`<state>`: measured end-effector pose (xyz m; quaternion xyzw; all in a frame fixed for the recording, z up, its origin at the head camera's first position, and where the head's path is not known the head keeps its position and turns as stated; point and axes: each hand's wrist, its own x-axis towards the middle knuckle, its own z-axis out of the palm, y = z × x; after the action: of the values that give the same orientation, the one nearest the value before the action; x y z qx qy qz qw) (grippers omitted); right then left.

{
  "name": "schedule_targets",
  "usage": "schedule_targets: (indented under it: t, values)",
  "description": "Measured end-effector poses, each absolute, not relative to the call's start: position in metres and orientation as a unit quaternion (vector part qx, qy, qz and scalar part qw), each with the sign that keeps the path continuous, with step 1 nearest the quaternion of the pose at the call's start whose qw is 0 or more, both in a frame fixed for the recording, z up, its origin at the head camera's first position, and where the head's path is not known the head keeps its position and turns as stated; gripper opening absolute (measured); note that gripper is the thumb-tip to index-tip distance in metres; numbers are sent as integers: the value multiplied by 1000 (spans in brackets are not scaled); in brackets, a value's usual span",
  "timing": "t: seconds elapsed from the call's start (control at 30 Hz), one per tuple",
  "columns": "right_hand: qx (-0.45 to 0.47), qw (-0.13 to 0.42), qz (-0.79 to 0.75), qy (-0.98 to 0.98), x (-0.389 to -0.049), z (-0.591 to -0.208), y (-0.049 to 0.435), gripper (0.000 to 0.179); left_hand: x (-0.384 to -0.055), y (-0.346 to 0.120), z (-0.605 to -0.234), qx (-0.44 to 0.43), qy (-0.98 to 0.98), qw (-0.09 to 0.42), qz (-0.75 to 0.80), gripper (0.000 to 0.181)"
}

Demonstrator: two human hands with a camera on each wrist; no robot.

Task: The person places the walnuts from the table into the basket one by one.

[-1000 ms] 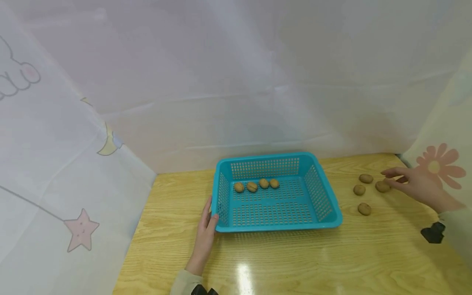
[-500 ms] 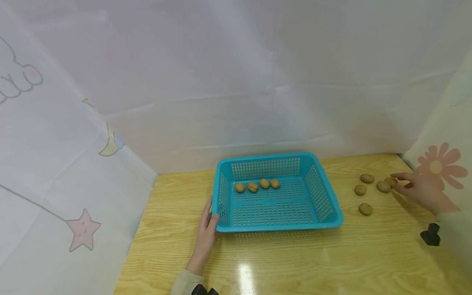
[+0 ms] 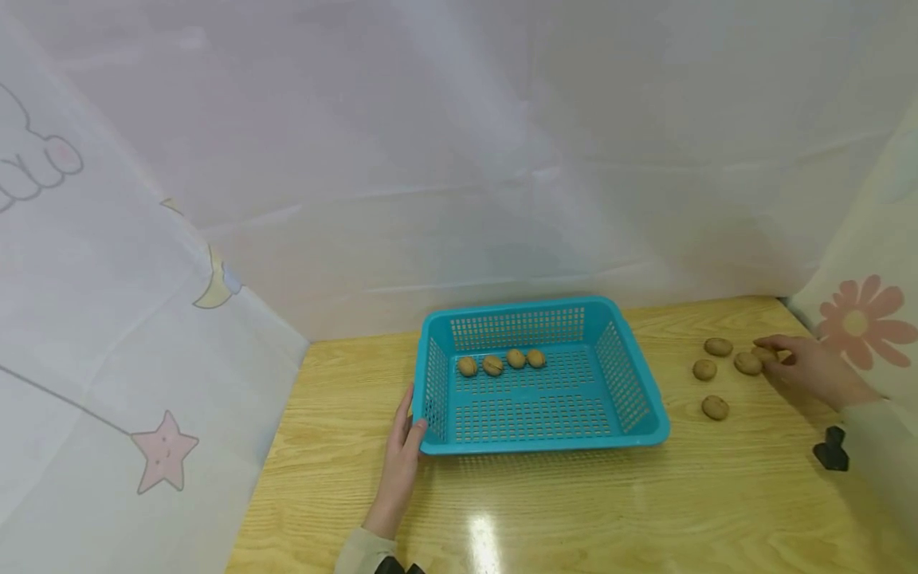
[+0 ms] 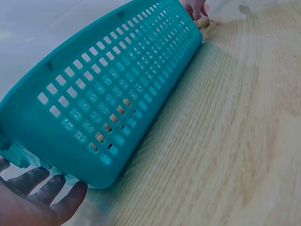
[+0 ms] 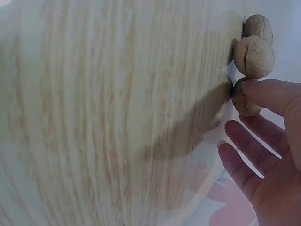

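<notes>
My right grip (image 3: 814, 368) pinches a walnut (image 5: 247, 104) at the right-hand end of the bench (image 3: 574, 510), the thumb on the near side of the shell and the other fingertips fanned out below it. Another walnut (image 3: 748, 363) sits just beside the pinched one, and three more lie near it on the wood: an upper one (image 3: 718, 347), a middle one (image 3: 704, 369) and a lower one (image 3: 715, 407).

My left grip (image 3: 402, 456) holds the blue basket (image 3: 541, 446) by its left end, thumb over the rim at the front corner, fingers along the outside wall. The basket stands on the bench, well apart from my right grip. Inside, four walnuts (image 3: 492, 365) lie in a row on its slotted floor, toward the back and left. A pale cloth (image 3: 459, 199) rises behind the bench; at the right side it shows a pink flower (image 3: 853, 323).
</notes>
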<state>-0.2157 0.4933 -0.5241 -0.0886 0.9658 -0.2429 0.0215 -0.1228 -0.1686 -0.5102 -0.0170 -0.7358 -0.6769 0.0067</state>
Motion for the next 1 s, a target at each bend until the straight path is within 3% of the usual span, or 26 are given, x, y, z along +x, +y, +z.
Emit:
schedule_targets:
  t: [0.3,0.6,1.0]
  values:
    - [-60,20,-249,966,-211,-522,491,52,-123,-168,-510,-15,-739,9,-674,59]
    - [-73,-39,-237,968,-200,-520,486,41,-122,-169,-510,-6,-737,7,-676,59]
    - [-107,-70,-246,961,-190,-487,451,42,-122,-170,-511,-9,-738,8,-674,59]
